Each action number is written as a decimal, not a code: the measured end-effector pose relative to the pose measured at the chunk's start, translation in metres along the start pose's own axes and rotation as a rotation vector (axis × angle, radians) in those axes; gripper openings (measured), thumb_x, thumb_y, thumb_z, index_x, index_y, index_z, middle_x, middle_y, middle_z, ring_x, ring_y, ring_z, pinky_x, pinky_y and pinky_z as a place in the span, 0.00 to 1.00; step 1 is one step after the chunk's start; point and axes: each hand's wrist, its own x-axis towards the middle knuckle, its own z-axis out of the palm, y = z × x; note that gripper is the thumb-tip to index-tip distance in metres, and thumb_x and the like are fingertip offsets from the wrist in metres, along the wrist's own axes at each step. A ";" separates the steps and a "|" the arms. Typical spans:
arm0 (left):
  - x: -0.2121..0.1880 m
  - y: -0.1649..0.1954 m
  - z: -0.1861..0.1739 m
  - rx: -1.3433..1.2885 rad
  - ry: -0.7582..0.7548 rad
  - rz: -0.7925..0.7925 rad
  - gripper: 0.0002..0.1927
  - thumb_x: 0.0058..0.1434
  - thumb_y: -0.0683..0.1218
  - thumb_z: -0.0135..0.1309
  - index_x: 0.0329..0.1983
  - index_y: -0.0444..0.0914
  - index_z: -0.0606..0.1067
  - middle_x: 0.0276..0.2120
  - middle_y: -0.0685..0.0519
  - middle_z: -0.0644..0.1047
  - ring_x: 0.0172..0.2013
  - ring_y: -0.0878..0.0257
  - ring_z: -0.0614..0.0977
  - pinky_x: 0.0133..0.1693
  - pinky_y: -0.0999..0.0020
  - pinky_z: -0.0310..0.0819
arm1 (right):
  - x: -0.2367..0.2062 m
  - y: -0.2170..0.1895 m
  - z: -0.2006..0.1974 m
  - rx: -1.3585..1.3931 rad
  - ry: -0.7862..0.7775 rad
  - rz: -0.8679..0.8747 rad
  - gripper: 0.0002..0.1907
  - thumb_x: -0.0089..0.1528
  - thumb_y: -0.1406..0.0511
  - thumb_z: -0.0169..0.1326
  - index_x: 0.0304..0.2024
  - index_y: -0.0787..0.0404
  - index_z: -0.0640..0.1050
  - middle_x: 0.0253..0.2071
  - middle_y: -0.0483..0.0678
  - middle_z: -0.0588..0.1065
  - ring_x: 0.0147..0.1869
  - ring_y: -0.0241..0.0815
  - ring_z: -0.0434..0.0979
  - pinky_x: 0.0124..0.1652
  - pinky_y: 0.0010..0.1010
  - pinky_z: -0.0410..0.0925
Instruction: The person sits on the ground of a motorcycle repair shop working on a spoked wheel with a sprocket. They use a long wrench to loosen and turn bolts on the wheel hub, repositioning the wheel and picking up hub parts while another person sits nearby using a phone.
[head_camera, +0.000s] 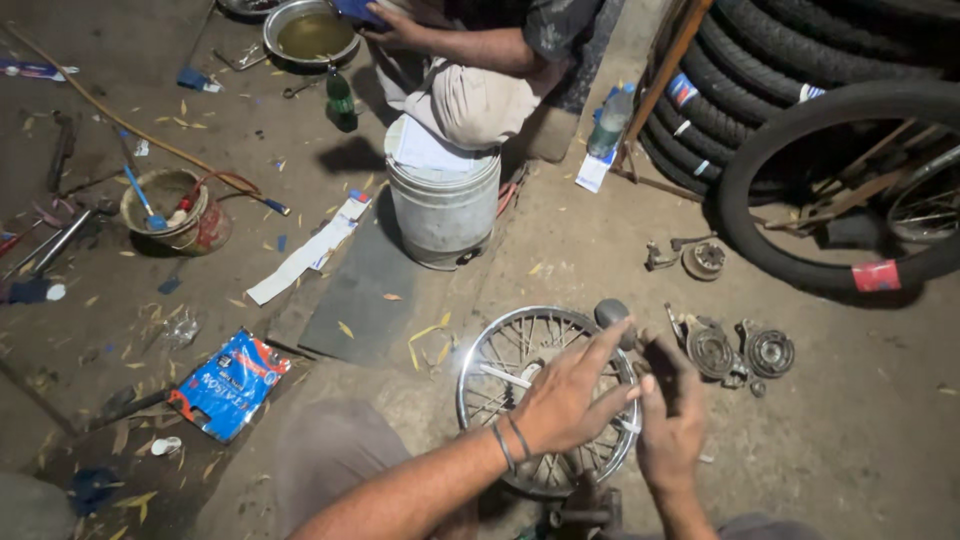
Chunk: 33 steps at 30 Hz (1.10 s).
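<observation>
Dusty concrete floor (860, 420), spoked wheel rim (500, 360), white bucket (443, 205), blue packet (228, 383)

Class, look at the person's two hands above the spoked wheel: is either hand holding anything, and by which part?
Neither visibly grips anything. The left hand hovers open-fingered over the spoked wheel; the right hand is blurred, so a small held item cannot be ruled out.

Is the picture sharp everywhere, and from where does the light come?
Head view: the right hand is motion-blurred, the left hand sharper; light falls on the middle, brightest at the white bucket and spoked wheel rim; corners are dark.
</observation>
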 end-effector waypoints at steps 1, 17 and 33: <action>-0.001 -0.001 0.002 -0.001 0.006 0.021 0.38 0.70 0.53 0.54 0.76 0.32 0.57 0.63 0.34 0.72 0.62 0.39 0.75 0.62 0.54 0.69 | -0.001 0.002 0.002 0.061 -0.004 0.006 0.26 0.69 0.68 0.49 0.69 0.69 0.64 0.69 0.58 0.68 0.73 0.48 0.69 0.69 0.38 0.63; 0.001 -0.050 0.013 0.475 -0.158 -0.168 0.38 0.63 0.60 0.54 0.69 0.33 0.65 0.45 0.40 0.81 0.39 0.43 0.84 0.38 0.49 0.78 | 0.001 -0.002 0.002 -0.443 0.059 0.016 0.28 0.62 0.69 0.59 0.64 0.70 0.69 0.61 0.60 0.74 0.62 0.49 0.77 0.56 0.37 0.73; -0.007 -0.057 0.006 0.552 -0.100 -0.086 0.30 0.62 0.56 0.54 0.61 0.32 0.70 0.54 0.41 0.79 0.38 0.45 0.84 0.38 0.52 0.79 | -0.002 -0.010 0.013 -0.490 0.056 -0.008 0.31 0.61 0.69 0.60 0.65 0.70 0.68 0.60 0.60 0.75 0.61 0.49 0.77 0.57 0.37 0.70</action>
